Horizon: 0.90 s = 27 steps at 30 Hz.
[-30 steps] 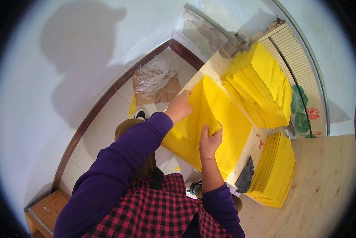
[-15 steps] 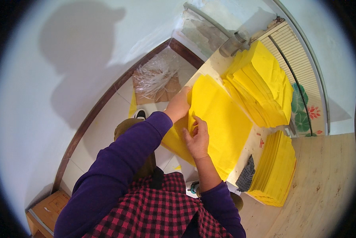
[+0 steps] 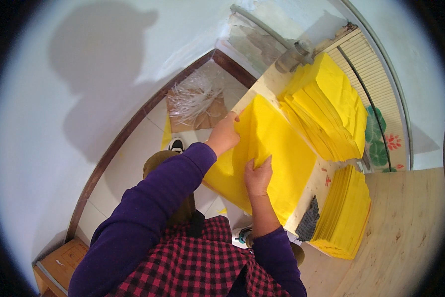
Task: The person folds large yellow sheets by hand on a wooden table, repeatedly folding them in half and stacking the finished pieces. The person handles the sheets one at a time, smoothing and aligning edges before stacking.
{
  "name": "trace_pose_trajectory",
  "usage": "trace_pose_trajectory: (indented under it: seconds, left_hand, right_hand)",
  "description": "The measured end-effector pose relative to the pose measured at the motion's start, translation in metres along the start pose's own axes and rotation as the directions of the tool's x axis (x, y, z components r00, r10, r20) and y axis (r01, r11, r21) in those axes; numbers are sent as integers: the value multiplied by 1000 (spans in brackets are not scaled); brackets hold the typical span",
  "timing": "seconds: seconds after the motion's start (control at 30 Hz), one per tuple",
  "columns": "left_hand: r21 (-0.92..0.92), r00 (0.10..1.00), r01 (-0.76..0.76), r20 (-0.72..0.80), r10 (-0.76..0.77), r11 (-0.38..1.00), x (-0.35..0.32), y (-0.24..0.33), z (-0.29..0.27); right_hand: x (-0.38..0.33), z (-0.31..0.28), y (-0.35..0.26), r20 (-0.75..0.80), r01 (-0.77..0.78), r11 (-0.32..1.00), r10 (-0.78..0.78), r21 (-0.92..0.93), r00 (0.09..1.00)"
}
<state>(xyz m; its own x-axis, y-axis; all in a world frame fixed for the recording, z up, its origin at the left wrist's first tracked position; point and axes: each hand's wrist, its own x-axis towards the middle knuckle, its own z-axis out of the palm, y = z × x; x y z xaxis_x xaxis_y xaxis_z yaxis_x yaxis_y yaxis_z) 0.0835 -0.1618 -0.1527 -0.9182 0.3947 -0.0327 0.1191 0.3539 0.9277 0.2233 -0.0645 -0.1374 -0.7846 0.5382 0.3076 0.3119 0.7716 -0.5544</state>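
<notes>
A yellow cloth-like sheet (image 3: 287, 168) lies over a pale board in front of me, with a raised fold along its left part. My right hand (image 3: 258, 177) is closed on that fold, thumb uppermost, its other fingers mostly hidden. At the sheet's left side, my left hand (image 3: 224, 133) is closed at the yellow material, with one finger partly stretched out and the other fingertips hard to make out. Beneath the hands, more yellow material (image 3: 225, 173) hangs toward the board's near left edge.
Two thick stacks of yellow sheets, a far one (image 3: 326, 106) and a nearer one (image 3: 344, 213), stand at the right. A dark grey cloth (image 3: 308, 220) lies by the nearer stack. Clear plastic strands (image 3: 195, 101) lie on cardboard on the floor. A wooden surface (image 3: 396, 218) extends right.
My right hand has moved right and slightly down, its fingers closing on the sheet and drawing up a fold. My left hand has shifted little; more of its fingers show.
</notes>
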Motion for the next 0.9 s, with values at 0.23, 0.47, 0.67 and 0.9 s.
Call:
trace_pose_trajectory:
  seconds: [0.23, 0.47, 0.67, 0.9]
  left_hand:
    - [-60, 998, -51, -43, 49, 997, -5, 0, -4]
    - [-37, 1000, 10, 16, -9, 999, -8, 11, -13]
    - [-132, 1000, 8, -24, -11, 991, -2, 4, -8]
    - [-283, 1000, 4, 18, 1, 959, 9, 1, -13]
  right_hand:
    - [13, -11, 8, -279, 114, 971, -52, 211, 959]
    - [11, -2, -4, -38, -37, 998, 39, 56, 999]
    - [7, 5, -11, 167, 23, 999, -28, 33, 985]
    - [-2, -5, -27, 300, 73, 997, -73, 11, 951]
